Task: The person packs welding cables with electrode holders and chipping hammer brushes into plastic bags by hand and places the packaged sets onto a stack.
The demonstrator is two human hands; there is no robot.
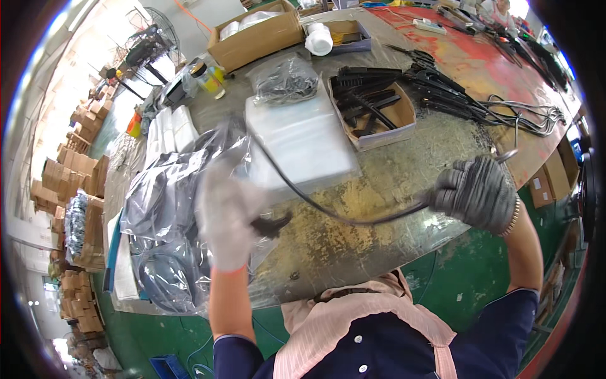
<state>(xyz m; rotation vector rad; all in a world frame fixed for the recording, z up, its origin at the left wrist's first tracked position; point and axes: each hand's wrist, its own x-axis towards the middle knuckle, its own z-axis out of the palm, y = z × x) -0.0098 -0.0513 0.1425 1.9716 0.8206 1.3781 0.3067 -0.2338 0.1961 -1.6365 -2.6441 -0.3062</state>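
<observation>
My left hand (226, 218), in a white glove and blurred by motion, grips the black plug end of a cable (328, 213) together with the edge of a clear plastic bag (165, 208). My right hand (475, 191), in a grey knit glove, is closed around the same black cable further along. The cable hangs in a shallow arc between both hands above the worn table (404, 170). Dark coiled cables show inside the clear bag at the left.
A stack of clear flat bags (303, 142) lies behind the cable. A small cardboard box of black parts (375, 110) stands to its right, with a pile of loose black cables (480, 104) beyond. A larger cardboard box (255, 35), a white roll (319, 39) and bottles (208, 77) sit at the back.
</observation>
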